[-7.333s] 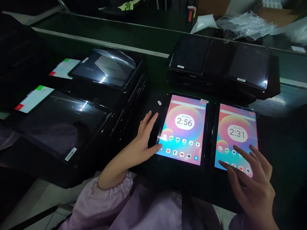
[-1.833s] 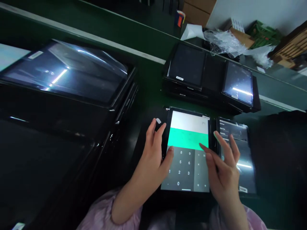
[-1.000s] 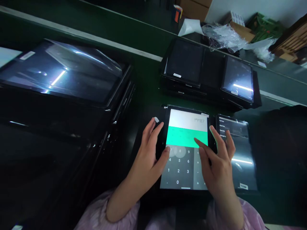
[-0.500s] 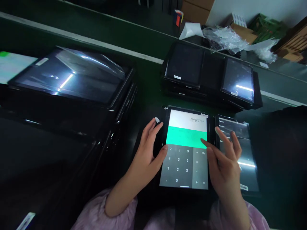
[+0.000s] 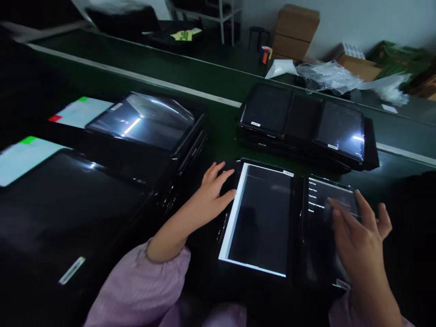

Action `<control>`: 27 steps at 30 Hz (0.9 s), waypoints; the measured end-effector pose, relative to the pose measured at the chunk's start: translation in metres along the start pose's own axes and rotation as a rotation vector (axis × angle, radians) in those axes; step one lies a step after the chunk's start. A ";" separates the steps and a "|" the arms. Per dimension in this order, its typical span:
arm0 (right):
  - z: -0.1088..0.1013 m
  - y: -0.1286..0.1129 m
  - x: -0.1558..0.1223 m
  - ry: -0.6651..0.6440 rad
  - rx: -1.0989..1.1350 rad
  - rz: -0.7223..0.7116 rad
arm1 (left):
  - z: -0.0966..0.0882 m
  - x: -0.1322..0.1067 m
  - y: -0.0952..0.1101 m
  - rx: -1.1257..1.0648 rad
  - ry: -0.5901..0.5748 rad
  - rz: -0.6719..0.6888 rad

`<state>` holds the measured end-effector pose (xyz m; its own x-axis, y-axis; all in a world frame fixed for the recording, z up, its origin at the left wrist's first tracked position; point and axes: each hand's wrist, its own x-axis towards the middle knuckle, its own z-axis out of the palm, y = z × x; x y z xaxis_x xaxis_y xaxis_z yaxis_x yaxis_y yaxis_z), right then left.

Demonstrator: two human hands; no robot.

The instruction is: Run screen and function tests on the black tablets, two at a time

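A tablet (image 5: 262, 218) lies in front of me, its screen mostly dark with a white band along the left and bottom edges. My left hand (image 5: 214, 190) rests at its left edge, fingers apart, the thumb by the frame. A tiny white piece shows near the left fingertips; whether it is stuck to them I cannot tell. To the right lies a second tablet (image 5: 316, 245) with a short text menu on a dark screen. Over that menu hovers or touches the index finger of my right hand (image 5: 361, 240), slightly blurred, the other fingers spread and holding nothing.
Stacked tablets (image 5: 267, 109) stand behind, with another tablet (image 5: 342, 129) beside them. On the left are piled large tablets (image 5: 146, 122) and a lit white screen (image 5: 85, 112). Crumpled plastic film (image 5: 330, 76), cardboard boxes (image 5: 296, 32) and a tape roll (image 5: 265, 54) lie farther back.
My right hand has moved right, from the middle tablet to the second one. The calculator on the middle tablet has given way to a mostly dark screen. The view has shifted, showing more on the left.
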<state>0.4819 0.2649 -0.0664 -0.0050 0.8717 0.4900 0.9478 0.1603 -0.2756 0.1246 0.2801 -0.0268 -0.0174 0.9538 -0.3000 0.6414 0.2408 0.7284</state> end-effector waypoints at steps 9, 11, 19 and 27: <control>-0.035 -0.001 -0.009 0.011 0.091 0.112 | 0.017 0.030 -0.010 0.027 0.139 0.082; -0.043 0.001 -0.016 -0.007 0.123 0.163 | 0.019 0.032 -0.013 0.027 0.148 0.088; -0.043 0.025 -0.041 0.024 0.157 0.147 | 0.021 0.031 -0.013 0.024 0.184 0.075; -0.043 0.003 -0.036 0.097 0.231 0.134 | 0.025 0.031 -0.008 0.009 0.239 0.071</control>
<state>0.4986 0.2145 -0.0492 0.1566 0.8456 0.5104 0.8403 0.1574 -0.5187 0.1381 0.3029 -0.0573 -0.1518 0.9840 -0.0933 0.6546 0.1708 0.7365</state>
